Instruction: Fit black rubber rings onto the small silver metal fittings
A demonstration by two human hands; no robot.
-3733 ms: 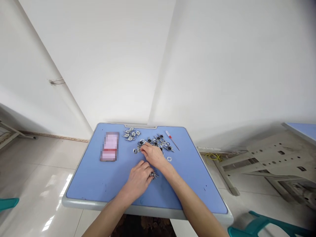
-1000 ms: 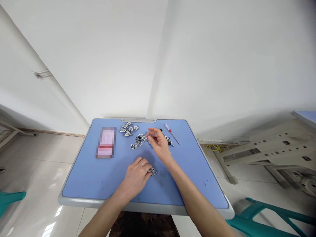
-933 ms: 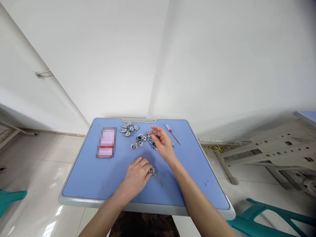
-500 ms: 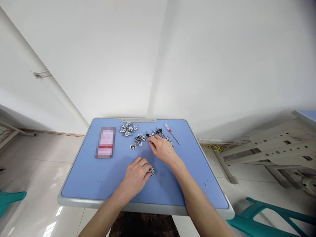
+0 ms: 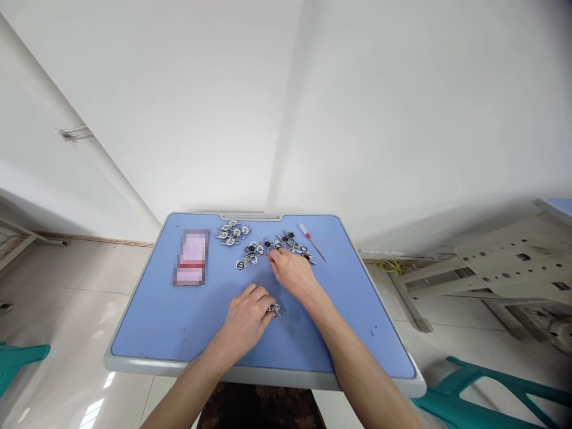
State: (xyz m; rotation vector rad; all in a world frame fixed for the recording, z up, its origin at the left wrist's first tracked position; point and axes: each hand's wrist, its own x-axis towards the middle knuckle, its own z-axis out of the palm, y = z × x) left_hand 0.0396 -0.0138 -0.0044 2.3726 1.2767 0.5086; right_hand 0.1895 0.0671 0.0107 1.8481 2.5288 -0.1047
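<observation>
Reaching over a blue table (image 5: 263, 375) with a gray rim, two bare arms come in from the near side. A green stool (image 5: 473, 381) stands on the floor (image 5: 67, 316) to the right, and a blurred flat card (image 5: 191, 257) lies on the left of the table. The right hand (image 5: 292, 277) is near the far side, its fingers (image 5: 273, 255) bent down and touching the near edge of a pile of small metal pieces (image 5: 286, 241), but you cannot tell if they grip one. The left hand (image 5: 245, 328) rests nearer, its curled fingers (image 5: 264, 301) just by a little bunch of metal pieces (image 5: 276, 310); you cannot tell if they are closed on it. A small group of pieces (image 5: 231, 232) lies to the far left, and a red-handled screwdriver (image 5: 311, 242) lies just right of the pile. Each piece looks light, hard and stiff, and may slide on the smooth top, so pinching a thin arm or round rim looks best.
</observation>
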